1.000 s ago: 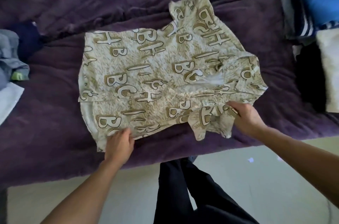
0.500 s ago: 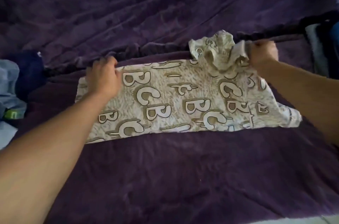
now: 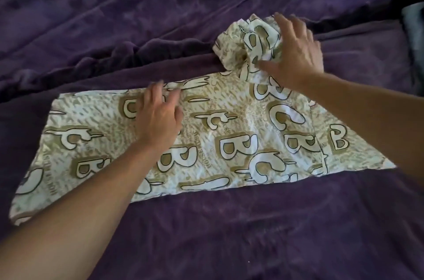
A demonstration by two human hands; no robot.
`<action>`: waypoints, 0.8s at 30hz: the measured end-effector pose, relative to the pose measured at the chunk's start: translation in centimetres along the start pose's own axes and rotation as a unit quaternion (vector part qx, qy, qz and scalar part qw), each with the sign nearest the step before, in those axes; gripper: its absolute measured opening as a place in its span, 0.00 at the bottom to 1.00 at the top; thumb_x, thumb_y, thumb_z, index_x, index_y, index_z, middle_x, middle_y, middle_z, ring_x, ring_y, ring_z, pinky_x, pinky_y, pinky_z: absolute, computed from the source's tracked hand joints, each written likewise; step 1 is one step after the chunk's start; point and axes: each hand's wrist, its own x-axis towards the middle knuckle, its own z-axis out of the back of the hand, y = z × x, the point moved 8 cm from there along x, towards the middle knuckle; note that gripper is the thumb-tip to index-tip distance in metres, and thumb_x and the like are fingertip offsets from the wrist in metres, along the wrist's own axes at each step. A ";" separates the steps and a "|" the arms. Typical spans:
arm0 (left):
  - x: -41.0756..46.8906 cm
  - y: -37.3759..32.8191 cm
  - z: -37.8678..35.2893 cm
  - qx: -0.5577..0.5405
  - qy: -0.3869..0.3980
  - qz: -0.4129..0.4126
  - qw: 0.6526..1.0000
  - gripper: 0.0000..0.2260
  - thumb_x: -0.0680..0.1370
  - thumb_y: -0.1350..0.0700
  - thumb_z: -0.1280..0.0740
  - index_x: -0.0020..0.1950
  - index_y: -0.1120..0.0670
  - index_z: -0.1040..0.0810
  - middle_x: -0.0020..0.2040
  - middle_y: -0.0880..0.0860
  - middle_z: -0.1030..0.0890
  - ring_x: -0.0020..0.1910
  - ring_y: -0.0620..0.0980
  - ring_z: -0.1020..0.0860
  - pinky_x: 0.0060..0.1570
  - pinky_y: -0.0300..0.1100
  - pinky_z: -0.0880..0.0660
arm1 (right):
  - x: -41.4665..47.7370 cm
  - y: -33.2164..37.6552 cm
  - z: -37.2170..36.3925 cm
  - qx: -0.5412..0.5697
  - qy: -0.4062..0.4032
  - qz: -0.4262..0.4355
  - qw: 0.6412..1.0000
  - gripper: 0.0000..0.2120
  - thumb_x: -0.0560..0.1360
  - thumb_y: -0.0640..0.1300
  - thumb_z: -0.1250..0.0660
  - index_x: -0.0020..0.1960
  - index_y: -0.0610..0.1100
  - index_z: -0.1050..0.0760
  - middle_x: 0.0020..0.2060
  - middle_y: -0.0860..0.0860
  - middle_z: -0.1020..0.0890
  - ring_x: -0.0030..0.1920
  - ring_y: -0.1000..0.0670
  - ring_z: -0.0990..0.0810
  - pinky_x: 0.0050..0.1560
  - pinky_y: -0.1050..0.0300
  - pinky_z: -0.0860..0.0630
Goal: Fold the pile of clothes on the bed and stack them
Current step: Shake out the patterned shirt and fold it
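Letter-print shirt (image 3: pixel 229 142) lies as a long flat strip across the rumpled purple blanket (image 3: pixel 252 222) that covers the bed, its sleeve (image 3: pixel 247 45) bunched up against a ridge in the blanket on the far side. My left hand (image 3: pixel 158 119) rests flat near the strip's far edge, fingers loosely spread, while my right hand (image 3: pixel 296 54), slightly blurred, sits on the bunched sleeve with fingers splayed. A pale-and-dark bundle (image 3: pixel 415 38) shows at the far right.
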 end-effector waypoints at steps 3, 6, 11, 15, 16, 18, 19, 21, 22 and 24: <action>0.1 -1.6 -1.3 0.023 0.029 -0.014 0.999 0.18 0.78 0.53 0.38 0.69 0.53 0.29 0.70 0.61 0.32 0.68 0.62 0.34 0.66 0.58 0.37 | 3.8 1.4 -1.1 -0.052 0.102 -0.008 0.993 0.23 0.70 0.50 0.27 0.63 0.49 0.26 0.54 0.46 0.20 0.49 0.44 0.22 0.50 0.50 0.24; 0.3 -1.6 -1.6 0.021 0.063 0.004 0.998 0.20 0.78 0.55 0.38 0.70 0.53 0.31 0.71 0.60 0.33 0.68 0.61 0.35 0.67 0.57 0.38 | 6.7 -1.1 2.0 0.067 0.012 -0.119 0.991 0.12 0.71 0.50 0.30 0.53 0.49 0.19 0.48 0.47 0.18 0.49 0.44 0.20 0.50 0.50 0.22; 1.1 -3.4 0.2 0.008 0.030 0.027 0.999 0.20 0.78 0.56 0.37 0.70 0.53 0.31 0.72 0.61 0.36 0.71 0.61 0.37 0.68 0.58 0.36 | 8.1 -4.7 2.0 0.115 0.006 -0.212 0.970 0.37 0.69 0.67 0.33 0.68 0.44 0.34 0.65 0.44 0.26 0.65 0.40 0.28 0.62 0.45 0.29; 2.5 -10.2 -0.8 0.002 0.032 -0.099 0.995 0.23 0.78 0.51 0.38 0.73 0.47 0.37 0.75 0.60 0.38 0.73 0.61 0.39 0.70 0.59 0.39 | 7.8 -3.9 -3.0 0.253 0.181 -0.270 0.911 0.46 0.59 0.67 0.23 0.65 0.38 0.30 0.53 0.46 0.21 0.51 0.44 0.21 0.51 0.54 0.25; 3.1 -10.6 -1.7 0.001 0.070 -0.085 0.994 0.25 0.79 0.49 0.39 0.75 0.44 0.41 0.76 0.59 0.42 0.75 0.60 0.42 0.72 0.58 0.42 | 7.9 -4.1 -3.7 0.270 0.199 -0.281 0.899 0.41 0.58 0.62 0.20 0.60 0.38 0.28 0.48 0.46 0.20 0.45 0.46 0.19 0.47 0.55 0.23; 4.3 -9.5 -3.2 -0.012 0.133 -0.023 0.991 0.28 0.79 0.44 0.40 0.76 0.40 0.48 0.78 0.57 0.45 0.76 0.59 0.45 0.72 0.57 0.45 | 8.2 -5.4 -3.6 0.318 0.180 -0.301 0.881 0.22 0.62 0.50 0.19 0.46 0.39 0.24 0.35 0.48 0.21 0.29 0.52 0.21 0.30 0.61 0.24; 4.9 -8.7 -3.4 -0.023 0.147 0.000 0.989 0.29 0.78 0.43 0.39 0.76 0.40 0.48 0.77 0.56 0.44 0.75 0.58 0.44 0.71 0.57 0.44 | 8.4 -5.8 -3.0 0.359 0.163 -0.302 0.868 0.15 0.65 0.44 0.20 0.41 0.40 0.24 0.32 0.49 0.22 0.24 0.54 0.23 0.25 0.63 0.26; 5.8 -7.7 -2.8 -0.074 0.154 0.023 0.985 0.29 0.77 0.44 0.37 0.76 0.42 0.44 0.74 0.55 0.36 0.71 0.57 0.37 0.68 0.55 0.38 | 8.7 -5.9 -1.0 0.443 0.128 -0.250 0.851 0.08 0.67 0.37 0.23 0.38 0.43 0.23 0.32 0.49 0.20 0.28 0.53 0.19 0.28 0.61 0.22; 6.2 -7.3 -2.3 -0.109 0.153 0.034 0.982 0.27 0.77 0.46 0.36 0.75 0.43 0.40 0.71 0.55 0.33 0.69 0.57 0.34 0.66 0.53 0.35 | 8.6 -5.6 0.4 0.465 0.103 -0.205 0.855 0.08 0.67 0.34 0.25 0.38 0.45 0.22 0.32 0.50 0.18 0.32 0.52 0.17 0.31 0.59 0.20; 6.5 -6.9 -1.4 -0.169 0.154 0.060 0.972 0.22 0.78 0.49 0.35 0.72 0.46 0.32 0.66 0.55 0.28 0.65 0.56 0.30 0.63 0.48 0.33 | 6.9 -4.4 3.6 0.440 0.055 -0.072 0.893 0.10 0.67 0.30 0.29 0.37 0.45 0.20 0.35 0.49 0.16 0.34 0.53 0.17 0.32 0.59 0.21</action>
